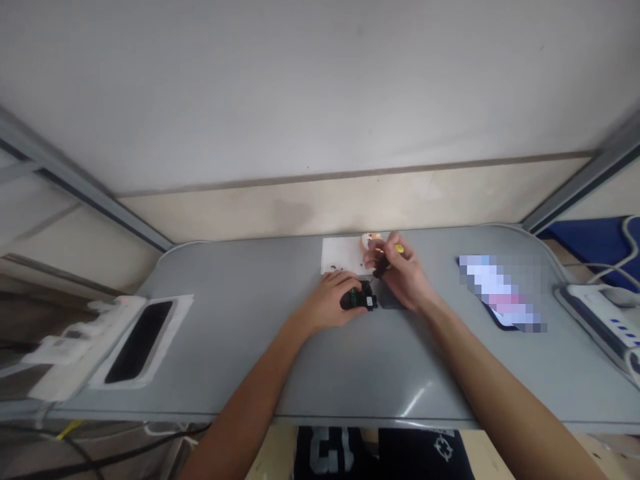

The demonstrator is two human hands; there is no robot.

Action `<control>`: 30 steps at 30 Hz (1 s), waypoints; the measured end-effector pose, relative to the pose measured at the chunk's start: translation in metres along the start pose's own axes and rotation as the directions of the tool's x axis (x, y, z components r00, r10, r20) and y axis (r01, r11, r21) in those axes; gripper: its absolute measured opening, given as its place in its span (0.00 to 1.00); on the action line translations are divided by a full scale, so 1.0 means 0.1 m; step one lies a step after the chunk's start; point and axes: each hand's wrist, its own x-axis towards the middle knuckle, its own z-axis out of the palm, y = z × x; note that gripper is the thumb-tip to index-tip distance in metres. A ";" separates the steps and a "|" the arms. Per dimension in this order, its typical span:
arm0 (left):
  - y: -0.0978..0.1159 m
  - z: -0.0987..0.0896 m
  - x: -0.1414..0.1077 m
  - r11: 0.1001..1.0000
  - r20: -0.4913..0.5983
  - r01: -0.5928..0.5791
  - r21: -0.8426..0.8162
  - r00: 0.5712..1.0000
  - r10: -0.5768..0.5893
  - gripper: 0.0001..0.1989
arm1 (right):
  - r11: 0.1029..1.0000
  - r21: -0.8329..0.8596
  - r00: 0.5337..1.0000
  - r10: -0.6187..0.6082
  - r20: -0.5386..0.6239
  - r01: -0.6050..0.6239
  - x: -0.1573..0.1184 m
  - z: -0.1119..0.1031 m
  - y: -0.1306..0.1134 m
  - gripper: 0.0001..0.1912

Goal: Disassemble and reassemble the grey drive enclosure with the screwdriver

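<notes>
My left hand [334, 301] is closed around a small black electronic device [367, 297] lying on the grey table. Green circuit board shows in its open body, along with a small white label. My right hand [404, 272] grips a screwdriver [399, 249] with a yellow and black handle, its thin shaft slanting down to the device. Whether the tip touches a screw is too small to tell. A dark flat piece [393, 297] lies under my right hand, partly hidden by it. Just behind, a white sheet [340, 253] carries several tiny dark bits.
A round orange and white object [371, 239] sits at the back by the wall. To the right lie a phone [500, 293] with its screen lit and a white power strip [600, 320]. At the left are a dark phone [140, 341] and another power strip [87, 350] with plugs.
</notes>
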 end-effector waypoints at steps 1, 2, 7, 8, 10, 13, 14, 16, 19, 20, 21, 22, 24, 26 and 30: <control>0.00 0.00 0.00 1.000 -0.004 -0.006 0.006 1.000 0.006 0.13 | 1.000 0.005 1.000 -0.006 -0.026 0.006 0.00 0.01 0.01 0.24; -0.01 0.00 0.00 1.000 -0.006 -0.009 0.014 1.000 0.009 0.12 | 1.000 0.006 0.999 -0.016 -0.047 0.016 0.00 0.01 0.03 0.24; -0.02 0.00 -0.01 0.999 -0.021 -0.011 0.032 1.000 0.012 0.13 | 0.999 0.047 1.000 -0.014 0.019 0.013 0.04 0.02 0.05 0.21; -0.03 0.00 -0.01 0.999 -0.026 -0.014 0.032 1.000 0.015 0.12 | 0.999 0.051 0.999 -0.006 0.034 0.004 0.04 0.01 0.04 0.20; -0.03 0.00 -0.01 0.999 -0.039 -0.019 0.035 0.999 0.020 0.12 | 0.999 0.051 1.000 -0.007 0.031 0.005 0.04 0.00 0.02 0.19; -0.03 0.00 -0.01 0.999 -0.050 -0.021 0.041 0.998 0.023 0.13 | 0.998 0.057 1.000 -0.007 -0.021 0.008 0.02 0.01 0.04 0.25; -0.04 0.00 -0.01 0.999 -0.053 -0.022 0.039 0.998 0.024 0.13 | 0.999 0.053 0.999 -0.004 -0.039 0.006 0.02 0.02 0.05 0.26; -0.05 0.01 -0.01 0.999 -0.066 -0.026 0.035 0.997 0.028 0.13 | 0.999 0.039 0.998 -0.007 -0.059 0.009 0.02 0.05 0.07 0.25; -0.07 0.04 -0.02 0.998 -0.106 -0.043 0.035 0.993 0.047 0.13 | 0.998 0.067 1.000 0.010 -0.025 -0.008 0.03 0.07 0.05 0.22; -0.08 0.05 -0.02 0.998 -0.118 -0.052 0.034 0.991 0.056 0.13 | 0.996 0.084 1.000 0.021 -0.009 -0.021 0.03 0.07 0.04 0.21; -0.08 0.06 -0.02 0.998 -0.126 -0.060 0.033 0.990 0.064 0.13 | 0.995 0.099 1.000 0.031 0.006 -0.031 0.04 0.07 0.02 0.20; -0.08 0.06 -0.02 0.997 -0.132 -0.067 0.029 0.989 0.070 0.13 | 0.993 0.111 0.999 0.037 0.020 -0.039 0.04 0.06 0.01 0.18; -0.08 0.08 -0.01 0.997 -0.139 -0.076 0.022 0.987 0.078 0.13 | 0.990 0.135 0.999 0.024 0.035 -0.028 0.03 0.03 -0.01 0.15; -0.07 0.09 -0.01 0.997 -0.139 -0.077 0.012 0.987 0.077 0.12 | 0.988 0.153 0.998 0.009 0.055 -0.017 0.01 0.00 -0.01 0.16; -0.02 0.11 0.01 0.999 -0.108 -0.050 -0.018 0.993 0.048 0.14 | 0.996 0.090 1.000 -0.006 0.010 0.005 0.01 -0.03 0.00 0.22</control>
